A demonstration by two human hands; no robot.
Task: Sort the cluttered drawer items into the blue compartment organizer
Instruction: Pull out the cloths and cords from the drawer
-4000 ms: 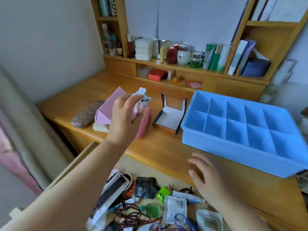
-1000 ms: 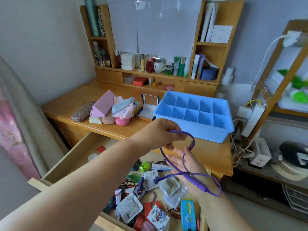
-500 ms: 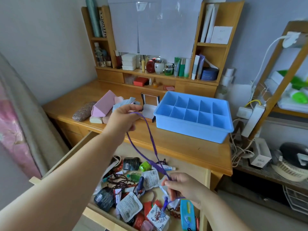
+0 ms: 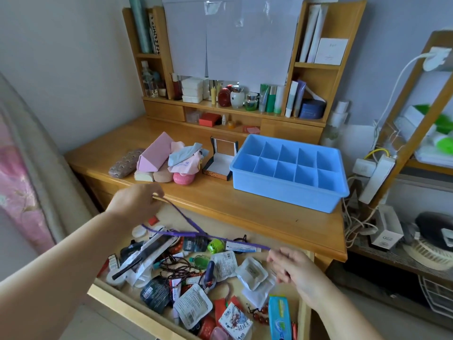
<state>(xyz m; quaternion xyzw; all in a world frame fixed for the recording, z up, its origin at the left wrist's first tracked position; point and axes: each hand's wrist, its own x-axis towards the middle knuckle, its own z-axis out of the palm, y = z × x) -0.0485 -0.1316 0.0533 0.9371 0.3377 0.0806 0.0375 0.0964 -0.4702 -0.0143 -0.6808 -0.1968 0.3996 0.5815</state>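
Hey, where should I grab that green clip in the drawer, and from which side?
Take the green clip by its two long sides, coming straight down from above. It lies flat near the drawer's back edge with packets close around it, and the purple cord stretched just above, so a low sideways reach looks likely to snag.

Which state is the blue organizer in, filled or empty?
Empty: every compartment of the blue organizer that shows is bare blue plastic.

Drawer (image 4: 117,299) front cut off btm.
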